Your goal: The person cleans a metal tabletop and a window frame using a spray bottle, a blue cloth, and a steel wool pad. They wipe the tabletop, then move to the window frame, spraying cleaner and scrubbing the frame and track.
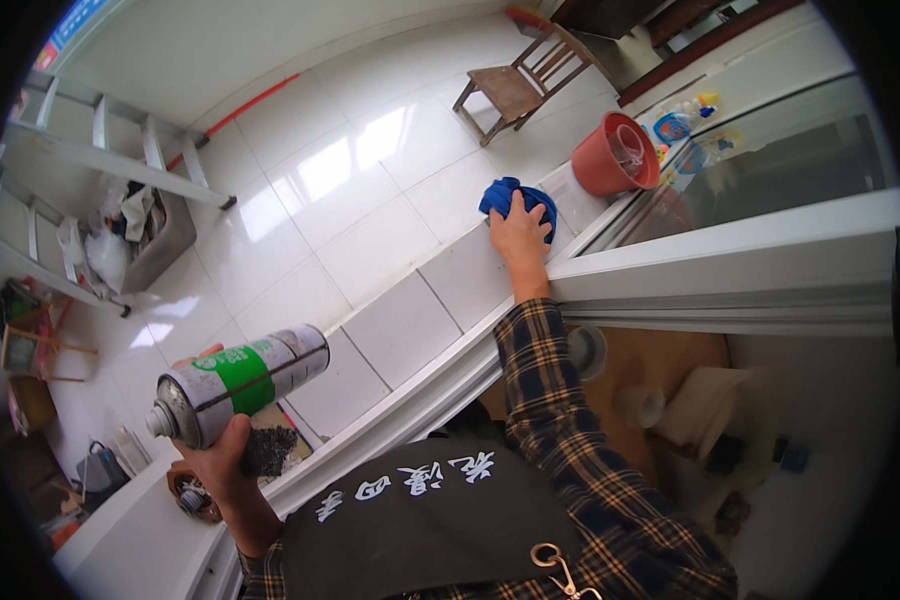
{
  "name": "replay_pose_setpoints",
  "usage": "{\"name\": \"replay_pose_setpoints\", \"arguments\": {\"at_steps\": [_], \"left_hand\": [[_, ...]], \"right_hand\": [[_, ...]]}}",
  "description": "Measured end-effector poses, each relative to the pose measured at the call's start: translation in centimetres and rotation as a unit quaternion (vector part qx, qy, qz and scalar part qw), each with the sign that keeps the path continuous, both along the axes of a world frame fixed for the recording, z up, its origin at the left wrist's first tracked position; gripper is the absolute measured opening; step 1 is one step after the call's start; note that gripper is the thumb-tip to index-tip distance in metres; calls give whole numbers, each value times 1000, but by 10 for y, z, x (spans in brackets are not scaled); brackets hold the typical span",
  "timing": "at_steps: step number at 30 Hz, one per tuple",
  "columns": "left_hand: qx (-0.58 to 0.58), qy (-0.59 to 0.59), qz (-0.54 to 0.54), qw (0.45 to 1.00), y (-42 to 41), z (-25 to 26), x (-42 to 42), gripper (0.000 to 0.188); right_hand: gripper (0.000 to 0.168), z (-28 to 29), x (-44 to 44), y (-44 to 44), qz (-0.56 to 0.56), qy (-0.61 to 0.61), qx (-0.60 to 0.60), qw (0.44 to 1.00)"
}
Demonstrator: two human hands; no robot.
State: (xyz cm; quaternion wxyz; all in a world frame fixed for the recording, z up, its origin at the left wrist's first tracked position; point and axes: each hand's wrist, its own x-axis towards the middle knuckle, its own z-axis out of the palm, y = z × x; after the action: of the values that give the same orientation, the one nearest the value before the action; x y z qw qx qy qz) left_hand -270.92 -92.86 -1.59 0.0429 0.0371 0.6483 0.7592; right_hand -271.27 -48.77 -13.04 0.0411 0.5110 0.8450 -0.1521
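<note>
A white and green aerosol can lies tilted in my left hand, its nozzle end towards the lower left. My right hand is spread over a bunched blue cloth on the tiled sill, close to the corner of the white window frame. Just beyond the cloth stands a red plastic bucket with a clear container inside. Beneath my left wrist are a dark, rough-textured object, which I cannot identify, and a brown holder with a metallic top in it.
An aluminium ladder stands at the left beside a grey bin of cloths and plastic bags. A wooden chair stands on the white tiled floor. Plastic bottles line the sill past the bucket. The window track runs close before me.
</note>
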Motion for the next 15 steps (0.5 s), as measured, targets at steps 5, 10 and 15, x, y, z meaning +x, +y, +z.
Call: {"name": "replay_pose_setpoints", "arguments": {"at_steps": [5,10,15], "left_hand": [[14,-10,-9,1000,0,-2,-10,92],[26,9,-12,1000,1,-2,-7,90],[-9,30,-6,999,-11,-5,-2,85]], "right_hand": [[75,-22,35,-37,184,-103,112,971],[74,-31,55,-101,320,-102,147,930],[34,-19,42,-183,481,65,24,874]]}}
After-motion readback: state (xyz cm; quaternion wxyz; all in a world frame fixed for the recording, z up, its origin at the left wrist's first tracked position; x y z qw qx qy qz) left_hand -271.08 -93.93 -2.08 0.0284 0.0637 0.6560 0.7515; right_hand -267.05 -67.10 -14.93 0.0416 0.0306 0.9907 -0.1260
